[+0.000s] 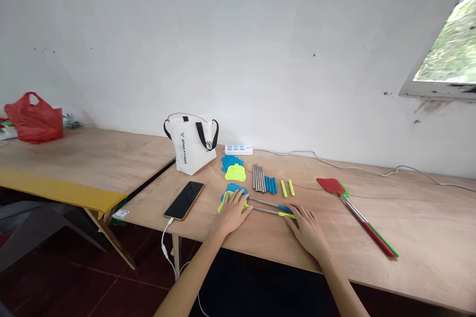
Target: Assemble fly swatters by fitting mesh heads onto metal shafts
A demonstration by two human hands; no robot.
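Observation:
Two fly swatters lie side by side in front of me, a blue one [268, 203] and a yellow-green one [266, 210], each with a thin metal rod. My left hand [234, 212] lies flat over their mesh heads with its fingers stretched out, hiding part of them. On the handle ends rests my right hand [305, 225], fingers extended and covering the grips partly. Behind them are loose blue swatter heads [228, 162], yellow-green heads [235, 173], several metal rods [259, 178], blue grips [271, 184] and two yellow-green grips [287, 188].
To the right lie red [372, 234] and green [388, 248] fly swatters. A phone [185, 200] on a white cable lies left, before a white bag [193, 146]. A power strip [238, 149] sits by the wall. A red plastic bag [35, 121] stands on the neighbouring table [92, 158].

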